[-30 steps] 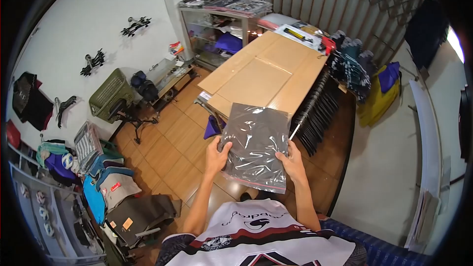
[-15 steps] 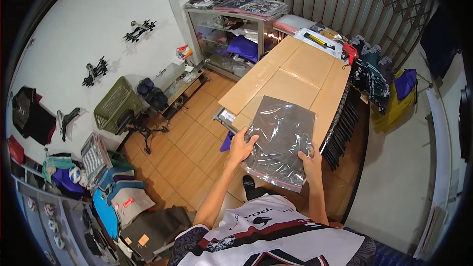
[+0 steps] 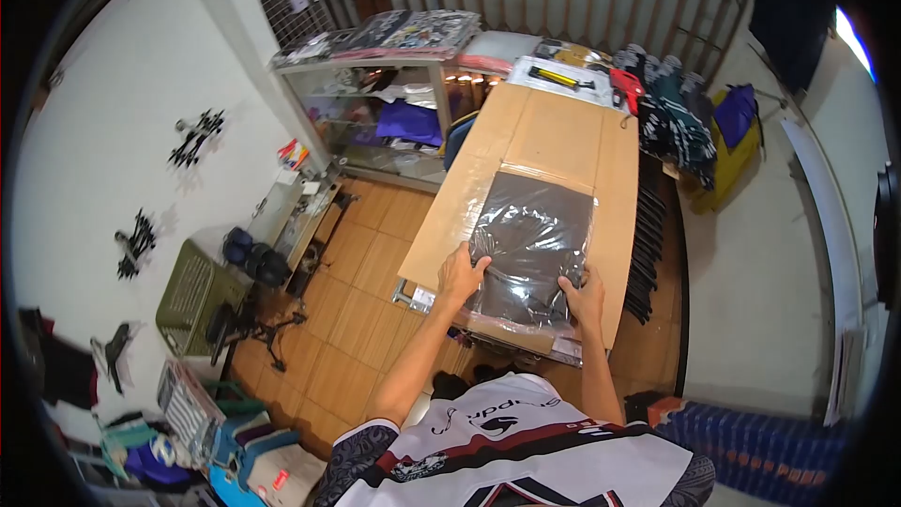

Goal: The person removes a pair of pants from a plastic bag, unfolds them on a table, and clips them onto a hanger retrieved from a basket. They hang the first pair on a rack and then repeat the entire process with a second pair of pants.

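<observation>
A dark folded garment in a clear plastic bag (image 3: 531, 249) lies over the near part of a cardboard-covered table (image 3: 568, 145). My left hand (image 3: 461, 272) grips the bag's left edge, with the thumb on top and the fingers curled around the side. On the opposite edge my right hand (image 3: 583, 294) holds it the same way, thumb over the plastic. The bag's clear bottom strip hangs near the table's front edge. Light glares off the wrinkled plastic.
At the table's far end lie a yellow-and-black hand pump (image 3: 561, 78) and a red tool (image 3: 626, 89). Dark garments (image 3: 680, 122) hang along the right side. A glass display cabinet (image 3: 366, 122) stands at the back left. A green basket (image 3: 194, 296) sits by the left wall.
Both hands have brought the bagged garment forward over the table, and it now lies flatter on the cardboard. My view has shifted, with the table nearer and more centred.
</observation>
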Available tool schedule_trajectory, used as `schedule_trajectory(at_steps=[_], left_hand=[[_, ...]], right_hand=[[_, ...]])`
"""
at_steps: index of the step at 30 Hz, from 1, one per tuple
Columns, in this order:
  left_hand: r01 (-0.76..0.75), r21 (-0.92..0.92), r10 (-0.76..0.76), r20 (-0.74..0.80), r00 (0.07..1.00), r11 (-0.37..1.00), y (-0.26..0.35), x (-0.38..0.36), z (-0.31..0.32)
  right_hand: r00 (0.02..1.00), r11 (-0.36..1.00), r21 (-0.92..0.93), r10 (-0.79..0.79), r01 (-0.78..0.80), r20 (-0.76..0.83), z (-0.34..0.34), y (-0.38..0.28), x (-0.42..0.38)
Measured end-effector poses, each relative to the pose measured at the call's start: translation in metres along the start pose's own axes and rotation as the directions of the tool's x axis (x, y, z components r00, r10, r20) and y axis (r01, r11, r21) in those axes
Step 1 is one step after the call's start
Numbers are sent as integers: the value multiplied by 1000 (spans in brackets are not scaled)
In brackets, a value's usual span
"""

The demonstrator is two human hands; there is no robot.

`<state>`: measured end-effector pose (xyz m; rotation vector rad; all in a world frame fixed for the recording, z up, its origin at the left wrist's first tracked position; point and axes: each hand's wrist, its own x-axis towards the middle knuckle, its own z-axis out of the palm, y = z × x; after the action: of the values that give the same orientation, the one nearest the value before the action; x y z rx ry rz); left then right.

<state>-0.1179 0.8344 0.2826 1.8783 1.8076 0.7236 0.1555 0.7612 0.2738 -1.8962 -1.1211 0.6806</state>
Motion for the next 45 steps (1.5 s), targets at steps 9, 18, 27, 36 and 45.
schedule_trajectory(at_steps=[9, 18, 27, 36, 45], left_hand=[[-86, 55, 83, 56, 995, 995, 6, 103, 18], [-189, -102, 205, 178, 962, 977, -10, 114, 12], [-457, -160, 471, 61, 880, 875, -20, 69, 3], [-617, -269, 638, -13, 770, 739, 8, 13, 2], [-636, -476, 772, 166, 613, 607, 53, -19, 64]], right_hand=[[963, 976, -148, 124, -162, -238, 25, -27, 76], [933, 980, 141, 177, -139, -312, 41, 12, 70], [859, 731, 676, 405, -98, -313, 82, -6, -82], [866, 623, 761, 468, -181, -177, 63, -22, -79], [920, 692, 706, 359, -152, -154, 56, -8, -75]])
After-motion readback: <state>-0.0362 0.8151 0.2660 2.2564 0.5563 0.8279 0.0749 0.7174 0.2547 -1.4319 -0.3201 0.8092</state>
